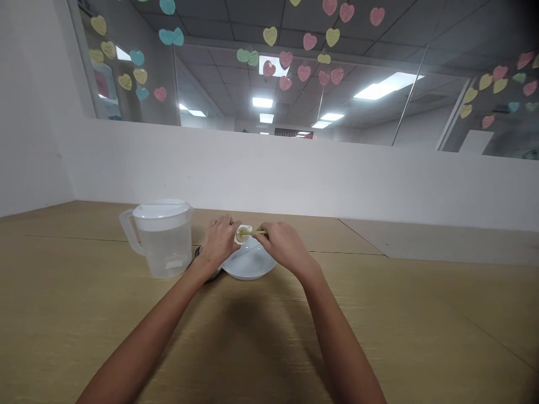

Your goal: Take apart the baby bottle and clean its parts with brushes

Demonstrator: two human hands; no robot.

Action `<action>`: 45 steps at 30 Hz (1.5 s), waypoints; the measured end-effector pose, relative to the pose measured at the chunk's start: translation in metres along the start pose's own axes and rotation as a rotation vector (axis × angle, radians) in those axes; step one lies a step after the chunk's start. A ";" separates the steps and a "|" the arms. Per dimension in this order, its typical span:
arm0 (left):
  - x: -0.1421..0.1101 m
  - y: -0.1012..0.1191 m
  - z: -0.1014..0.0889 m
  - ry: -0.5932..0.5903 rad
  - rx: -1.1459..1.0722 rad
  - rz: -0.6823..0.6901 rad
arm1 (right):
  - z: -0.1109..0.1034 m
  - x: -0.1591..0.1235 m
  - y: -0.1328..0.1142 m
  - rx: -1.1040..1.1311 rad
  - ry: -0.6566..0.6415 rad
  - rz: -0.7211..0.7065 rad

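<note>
My left hand (219, 241) grips a small white round object (243, 234), perhaps a lidded cup or bottle, with its circular end facing right. My right hand (282, 244) pinches a thin green straw (256, 232), whose tip meets the middle of that circular end. Both hands hover over a white plate (252, 265), and I cannot tell whether they touch it. Just left of my left hand stands a clear plastic pitcher (162, 241) with a white lid and a handle. A dark metal object (197, 253) is partly hidden behind my left wrist.
Everything rests on a light wooden tabletop (379, 320) with seams across it. A low white partition (269, 179) runs along its far edge. Beyond it are glass panes (404, 112) with pastel heart-shaped notes.
</note>
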State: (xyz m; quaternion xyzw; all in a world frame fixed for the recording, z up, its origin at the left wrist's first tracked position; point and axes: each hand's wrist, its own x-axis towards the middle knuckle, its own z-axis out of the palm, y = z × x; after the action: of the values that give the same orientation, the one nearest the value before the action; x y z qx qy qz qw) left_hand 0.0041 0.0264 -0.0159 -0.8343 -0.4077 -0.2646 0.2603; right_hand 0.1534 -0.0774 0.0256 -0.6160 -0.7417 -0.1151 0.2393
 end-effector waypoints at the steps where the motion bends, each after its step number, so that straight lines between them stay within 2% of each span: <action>1: 0.000 0.001 0.000 0.001 -0.003 0.004 | -0.001 0.000 -0.001 -0.029 -0.006 0.019; 8: 0.001 0.002 -0.002 -0.027 -0.014 -0.015 | 0.001 0.002 -0.003 -0.075 0.002 0.051; 14: 0.001 0.000 0.000 -0.022 0.016 -0.015 | 0.005 0.005 0.003 0.038 0.081 0.045; 18: 0.000 0.000 0.001 -0.025 0.030 -0.015 | 0.006 0.005 0.005 0.110 0.104 -0.059; 25: 0.001 -0.004 0.002 -0.053 -0.011 -0.037 | 0.004 0.001 0.003 0.192 0.028 -0.177; 30: 0.000 -0.002 0.003 -0.041 -0.053 -0.048 | -0.001 -0.001 -0.001 0.224 0.020 -0.129; 37: 0.001 -0.003 0.004 -0.051 -0.061 -0.054 | -0.004 0.000 0.001 0.098 0.088 -0.014; 45: 0.005 -0.008 -0.006 0.004 -0.109 -0.086 | -0.029 -0.012 0.016 0.287 0.199 -0.009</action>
State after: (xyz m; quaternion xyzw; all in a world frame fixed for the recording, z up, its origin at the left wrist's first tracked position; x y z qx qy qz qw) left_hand -0.0010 0.0296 -0.0067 -0.8285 -0.4276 -0.2987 0.2037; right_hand 0.1762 -0.0979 0.0422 -0.5579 -0.7258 -0.0693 0.3964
